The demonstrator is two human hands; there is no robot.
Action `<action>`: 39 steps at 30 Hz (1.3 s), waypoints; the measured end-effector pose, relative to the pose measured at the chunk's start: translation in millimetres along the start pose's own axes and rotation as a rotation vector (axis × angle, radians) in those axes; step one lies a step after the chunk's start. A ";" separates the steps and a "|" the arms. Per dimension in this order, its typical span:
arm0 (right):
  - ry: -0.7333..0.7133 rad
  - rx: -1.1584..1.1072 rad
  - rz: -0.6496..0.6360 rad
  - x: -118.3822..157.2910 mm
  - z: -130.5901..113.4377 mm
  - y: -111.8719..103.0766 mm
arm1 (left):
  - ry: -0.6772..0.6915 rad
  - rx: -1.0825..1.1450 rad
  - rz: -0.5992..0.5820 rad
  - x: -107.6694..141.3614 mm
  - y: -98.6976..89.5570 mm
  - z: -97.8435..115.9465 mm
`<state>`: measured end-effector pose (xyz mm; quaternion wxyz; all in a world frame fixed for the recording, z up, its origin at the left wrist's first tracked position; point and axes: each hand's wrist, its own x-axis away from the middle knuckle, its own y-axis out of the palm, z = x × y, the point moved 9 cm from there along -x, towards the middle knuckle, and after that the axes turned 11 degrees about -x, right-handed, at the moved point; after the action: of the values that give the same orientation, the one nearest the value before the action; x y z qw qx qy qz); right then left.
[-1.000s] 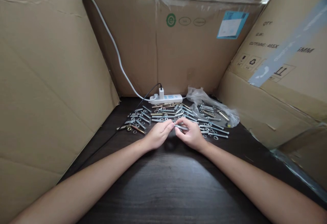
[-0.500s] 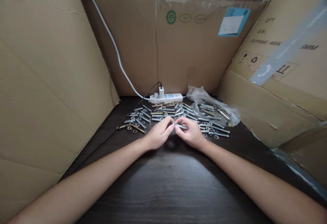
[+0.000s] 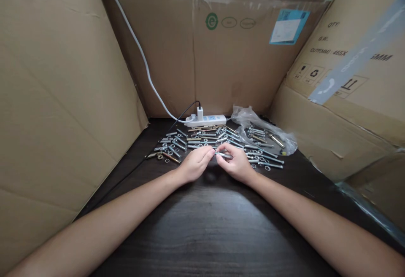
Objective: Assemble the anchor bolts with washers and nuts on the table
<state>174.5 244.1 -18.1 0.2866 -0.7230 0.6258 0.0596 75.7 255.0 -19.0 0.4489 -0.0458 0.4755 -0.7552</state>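
A silver bolt [image 3: 225, 155] lies between the thumb and fingers of my right hand [image 3: 234, 163], its tip pointing left. My left hand [image 3: 196, 163] is at that tip, with thumb and fingers pressed together; whatever they pinch is too small to make out. Behind both hands, silver and brass-coloured bolts [image 3: 207, 135], nuts and washers [image 3: 267, 168] are spread over the dark table [image 3: 211, 230]. Some loose bolts lie on either side of the hands.
A white power strip [image 3: 210, 120] with a plugged-in adapter stands behind the bolts. A black cable [image 3: 126, 178] runs along the left. At the right lies a clear plastic bag [image 3: 247, 117]. Cardboard walls [image 3: 221, 66] enclose the back and both sides.
The fingers of my left hand have drawn closer together, and its thumb has shifted up at the bolt's tip. My right hand has barely moved and still holds the bolt.
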 end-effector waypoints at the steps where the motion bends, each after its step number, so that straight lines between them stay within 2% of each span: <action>1: -0.002 0.000 -0.004 -0.2 0.1 0.3 | 0.005 -0.007 -0.002 0.0 0.4 0.6; 7: 0.016 -0.005 0.012 -2.2 1.3 -2.5 | 0.011 -0.014 0.028 5.3 -5.2 6.8; 11: 0.023 -0.021 0.013 -2.1 1.2 -2.3 | -0.015 0.015 0.084 5.0 -9.9 2.2; 17: 0.024 0.000 -0.003 -0.8 2.2 -1.2 | 0.049 0.033 0.010 0.8 0.3 2.9; 24: 0.033 0.001 0.021 -0.9 1.9 -3.8 | -0.004 0.048 0.100 4.2 -11.1 2.7; 31: 0.021 -0.009 0.004 -0.8 1.1 -2.1 | 0.052 -0.009 0.018 0.3 -1.8 5.0; 39: 0.046 -0.066 0.033 -1.0 2.1 -5.0 | 0.027 -0.005 0.073 3.5 -8.5 4.9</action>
<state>179.6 246.2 -17.7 0.2470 -0.7228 0.6418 0.0682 70.7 250.4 -11.1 0.4698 -0.0191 0.4847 -0.7376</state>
